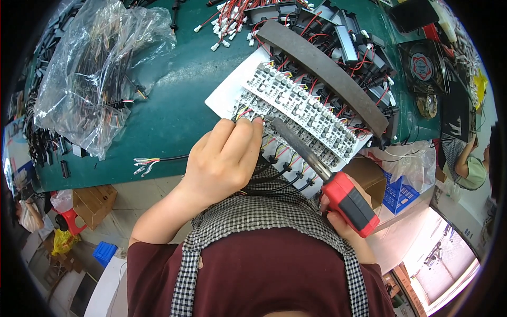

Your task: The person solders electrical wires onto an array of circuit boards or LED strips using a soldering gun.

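My left hand (224, 156) pinches thin coloured wires (243, 112) of a cable against the near-left end of a panel of small white circuit boards (311, 113). The panel lies slanted on a white sheet (224, 95). In my right hand (340, 221) is a red and black soldering iron (348, 203), held by its handle. Its dark tip points left and sits just right of my left fingertips; whether it touches a joint I cannot tell. Several black cables (285, 168) hang off the panel's near edge. A black cable with bare wire ends (171, 158) sticks out left of my left hand.
A curved dark bar (327, 74) lies along the panel's far side. Behind it are piled black housings with red wires (346, 45). A clear plastic bag of cables (100, 74) rests on the green table (174, 105) at left. A black fan (421, 66) stands far right.
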Action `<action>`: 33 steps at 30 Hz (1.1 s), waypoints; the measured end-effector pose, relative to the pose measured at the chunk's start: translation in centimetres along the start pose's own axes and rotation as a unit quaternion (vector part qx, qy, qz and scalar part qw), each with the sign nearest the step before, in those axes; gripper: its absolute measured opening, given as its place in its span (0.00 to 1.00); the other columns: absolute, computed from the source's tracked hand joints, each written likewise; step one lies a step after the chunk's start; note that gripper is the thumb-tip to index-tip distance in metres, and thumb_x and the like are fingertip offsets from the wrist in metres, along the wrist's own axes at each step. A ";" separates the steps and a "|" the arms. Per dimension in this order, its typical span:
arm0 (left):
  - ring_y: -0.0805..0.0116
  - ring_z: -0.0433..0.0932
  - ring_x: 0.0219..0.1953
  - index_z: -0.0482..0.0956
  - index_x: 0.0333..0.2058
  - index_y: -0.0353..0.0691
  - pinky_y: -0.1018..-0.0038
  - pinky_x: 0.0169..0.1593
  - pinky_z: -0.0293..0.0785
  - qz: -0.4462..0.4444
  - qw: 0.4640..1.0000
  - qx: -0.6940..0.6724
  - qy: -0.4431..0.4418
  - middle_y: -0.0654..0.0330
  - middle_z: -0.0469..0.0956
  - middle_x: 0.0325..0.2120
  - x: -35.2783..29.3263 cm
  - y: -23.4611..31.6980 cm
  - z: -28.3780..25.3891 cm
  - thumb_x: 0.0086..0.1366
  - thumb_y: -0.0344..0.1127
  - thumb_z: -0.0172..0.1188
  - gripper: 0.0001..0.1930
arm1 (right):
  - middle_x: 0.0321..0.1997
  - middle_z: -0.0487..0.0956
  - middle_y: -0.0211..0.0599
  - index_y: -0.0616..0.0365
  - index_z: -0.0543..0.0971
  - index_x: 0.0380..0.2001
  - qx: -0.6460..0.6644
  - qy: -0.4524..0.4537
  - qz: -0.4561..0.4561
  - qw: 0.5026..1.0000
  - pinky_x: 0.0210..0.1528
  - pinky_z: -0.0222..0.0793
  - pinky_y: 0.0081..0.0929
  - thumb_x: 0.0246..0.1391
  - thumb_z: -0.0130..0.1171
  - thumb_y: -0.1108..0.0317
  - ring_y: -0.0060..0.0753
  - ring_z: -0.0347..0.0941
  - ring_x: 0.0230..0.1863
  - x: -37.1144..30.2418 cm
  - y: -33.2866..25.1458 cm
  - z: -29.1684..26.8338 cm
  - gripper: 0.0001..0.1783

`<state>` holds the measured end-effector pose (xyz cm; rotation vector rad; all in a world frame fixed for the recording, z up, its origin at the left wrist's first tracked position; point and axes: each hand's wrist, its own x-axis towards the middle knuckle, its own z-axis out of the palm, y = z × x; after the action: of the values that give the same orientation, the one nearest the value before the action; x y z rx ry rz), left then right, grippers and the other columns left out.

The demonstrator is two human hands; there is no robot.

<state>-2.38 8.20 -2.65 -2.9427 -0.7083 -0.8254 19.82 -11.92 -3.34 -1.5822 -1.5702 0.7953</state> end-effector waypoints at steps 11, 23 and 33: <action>0.72 0.70 0.29 0.80 0.34 0.29 0.82 0.24 0.67 0.002 1.000 0.015 -0.006 0.60 0.72 0.30 -0.1 0.2 -0.1 0.49 0.25 0.61 0.12 | 0.40 0.81 0.47 0.70 0.73 0.50 0.048 0.050 0.084 0.994 0.41 0.75 0.30 0.38 0.73 0.51 0.41 0.81 0.37 -2.8 0.3 0.2 0.41; 0.71 0.72 0.29 0.81 0.36 0.30 0.80 0.26 0.70 -0.036 0.998 -0.052 -0.002 0.59 0.73 0.33 -0.3 0.1 -0.1 0.46 0.24 0.61 0.15 | 0.28 0.82 0.34 0.73 0.66 0.54 0.157 0.047 0.101 0.981 0.34 0.75 0.24 0.45 0.69 0.54 0.32 0.81 0.28 -3.7 1.0 0.4 0.41; 0.73 0.70 0.26 0.81 0.35 0.29 0.82 0.24 0.68 0.010 1.000 -0.028 -0.008 0.60 0.72 0.30 -0.1 0.1 -0.1 0.46 0.24 0.62 0.14 | 0.36 0.82 0.42 0.72 0.70 0.53 0.126 0.026 0.091 0.988 0.37 0.75 0.25 0.40 0.72 0.56 0.37 0.82 0.35 -3.0 1.4 -0.1 0.41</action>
<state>-2.47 8.04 -2.55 -3.0045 -0.6651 -0.8337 20.47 -14.85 -4.76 -1.5603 -1.2456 1.0006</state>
